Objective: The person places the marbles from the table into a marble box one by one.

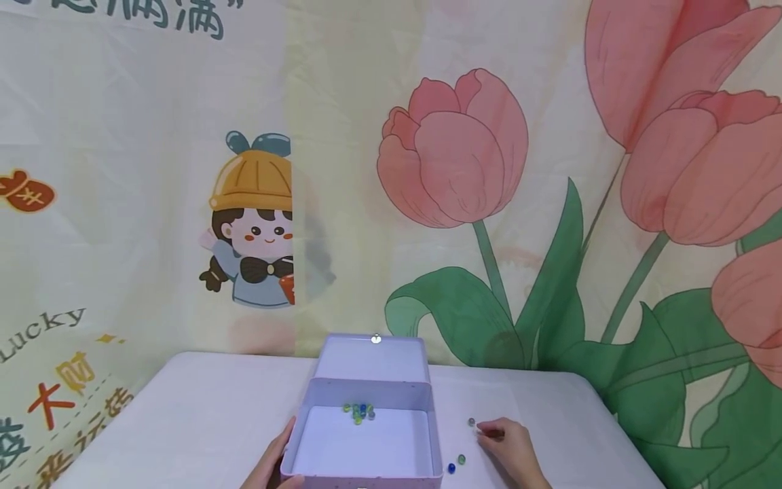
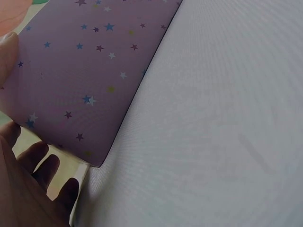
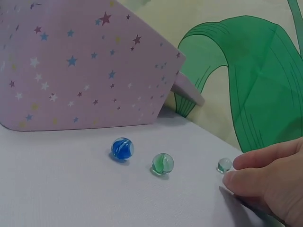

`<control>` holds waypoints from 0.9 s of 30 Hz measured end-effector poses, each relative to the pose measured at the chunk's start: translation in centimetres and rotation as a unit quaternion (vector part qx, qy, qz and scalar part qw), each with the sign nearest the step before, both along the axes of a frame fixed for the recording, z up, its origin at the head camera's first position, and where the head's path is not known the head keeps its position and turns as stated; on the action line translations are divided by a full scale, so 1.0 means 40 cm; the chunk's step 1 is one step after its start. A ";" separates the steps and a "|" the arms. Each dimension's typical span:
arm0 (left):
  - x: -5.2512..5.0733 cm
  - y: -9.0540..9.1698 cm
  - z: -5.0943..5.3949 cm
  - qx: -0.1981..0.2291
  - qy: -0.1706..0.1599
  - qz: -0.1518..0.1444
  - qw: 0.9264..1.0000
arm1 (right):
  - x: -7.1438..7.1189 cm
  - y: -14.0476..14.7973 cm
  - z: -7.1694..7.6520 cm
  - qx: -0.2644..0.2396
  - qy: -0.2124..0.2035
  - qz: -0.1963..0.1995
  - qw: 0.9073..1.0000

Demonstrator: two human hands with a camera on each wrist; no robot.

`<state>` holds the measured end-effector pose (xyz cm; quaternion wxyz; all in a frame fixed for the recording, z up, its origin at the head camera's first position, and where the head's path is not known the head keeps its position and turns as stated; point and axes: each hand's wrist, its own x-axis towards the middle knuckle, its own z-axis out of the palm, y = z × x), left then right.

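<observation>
A lilac box (image 1: 436, 435) with its lid raised at the back stands on the table, several green, blue and clear marbles (image 1: 358, 411) inside toward its rear. My left hand (image 1: 273, 458) holds the box's front left corner; in the left wrist view, the thumb of that hand (image 2: 28, 184) lies on the star-patterned wall (image 2: 94, 61) and the fingers are around the corner. Right of the box, my right hand (image 1: 513, 448) has thumb and index finger parted beside a clear marble (image 3: 224, 165) on the table. Nearer the box lie a green marble (image 3: 163, 163) and a blue marble (image 3: 122, 149).
The white-covered table (image 1: 232, 401) extends to both sides of the box. Behind it hangs a printed cloth (image 1: 342, 204) with tulips, a cartoon figure and lettering. The raised lid (image 1: 373, 356) leans back near that cloth.
</observation>
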<state>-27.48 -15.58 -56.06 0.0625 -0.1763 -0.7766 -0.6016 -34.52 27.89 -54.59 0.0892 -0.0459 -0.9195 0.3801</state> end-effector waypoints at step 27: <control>-0.078 -0.039 -0.049 0.021 0.240 -0.147 0.959 | -0.199 -0.066 0.044 0.077 0.094 0.089 0.989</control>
